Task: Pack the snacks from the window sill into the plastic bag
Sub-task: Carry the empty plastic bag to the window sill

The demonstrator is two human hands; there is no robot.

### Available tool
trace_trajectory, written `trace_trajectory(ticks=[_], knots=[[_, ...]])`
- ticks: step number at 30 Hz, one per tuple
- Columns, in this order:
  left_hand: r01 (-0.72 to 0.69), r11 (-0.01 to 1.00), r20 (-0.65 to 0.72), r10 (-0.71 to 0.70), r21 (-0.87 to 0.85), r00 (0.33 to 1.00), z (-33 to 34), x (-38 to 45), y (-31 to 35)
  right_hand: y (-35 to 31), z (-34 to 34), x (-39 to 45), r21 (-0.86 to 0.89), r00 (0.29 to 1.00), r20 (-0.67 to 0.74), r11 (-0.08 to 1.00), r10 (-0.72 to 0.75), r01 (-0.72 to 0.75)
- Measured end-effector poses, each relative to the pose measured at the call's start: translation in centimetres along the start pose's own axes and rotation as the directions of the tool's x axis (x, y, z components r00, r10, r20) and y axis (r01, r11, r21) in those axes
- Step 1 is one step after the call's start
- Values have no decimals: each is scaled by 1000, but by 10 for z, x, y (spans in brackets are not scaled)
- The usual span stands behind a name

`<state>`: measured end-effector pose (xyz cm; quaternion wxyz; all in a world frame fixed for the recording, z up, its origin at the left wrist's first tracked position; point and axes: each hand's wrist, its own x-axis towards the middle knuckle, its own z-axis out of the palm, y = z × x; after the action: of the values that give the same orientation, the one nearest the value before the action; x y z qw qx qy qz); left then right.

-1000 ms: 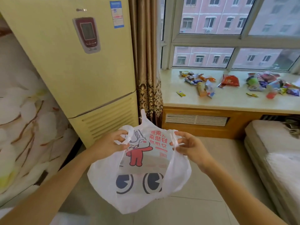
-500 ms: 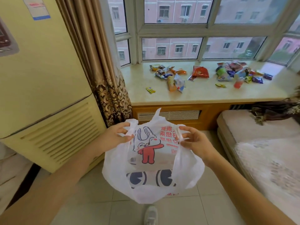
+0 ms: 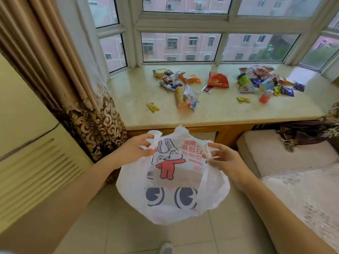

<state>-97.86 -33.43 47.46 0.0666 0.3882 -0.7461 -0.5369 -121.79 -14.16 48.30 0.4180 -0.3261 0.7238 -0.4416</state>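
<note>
Both hands pinch the bag [image 3: 172,182] by its top: left hand [image 3: 136,149], right hand [image 3: 224,161]. Snacks [image 3: 185,88] lie scattered on the far sill [image 3: 128,99].

A white plastic bag [image 3: 172,180] printed with a red cartoon figure, red lettering and two big dark eyes hangs below the window sill [image 3: 211,110], its mouth pulled open at both handles. The snacks [image 3: 185,88] lie scattered on the sill in two loose clusters (one left, one right), a red packet [image 3: 218,80] between them and a small yellow packet [image 3: 152,106] apart near the front.
</note>
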Motion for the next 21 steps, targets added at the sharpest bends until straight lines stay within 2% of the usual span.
trace_trajectory(ticks=[9, 15, 21], knots=[[63, 998, -67, -63, 2, 996, -41, 129, 37, -29, -40, 156, 41, 999, 55, 999, 0, -2], [144, 987, -224, -155, -67, 962, -78, 215, 51, -64, -56, 280, 21, 983, 182, 1000, -4, 1], [168, 981, -306, -190, -98, 933, -124, 278, 64, -108, -55, 384, -15, 962, 268, 999, -44, 50]])
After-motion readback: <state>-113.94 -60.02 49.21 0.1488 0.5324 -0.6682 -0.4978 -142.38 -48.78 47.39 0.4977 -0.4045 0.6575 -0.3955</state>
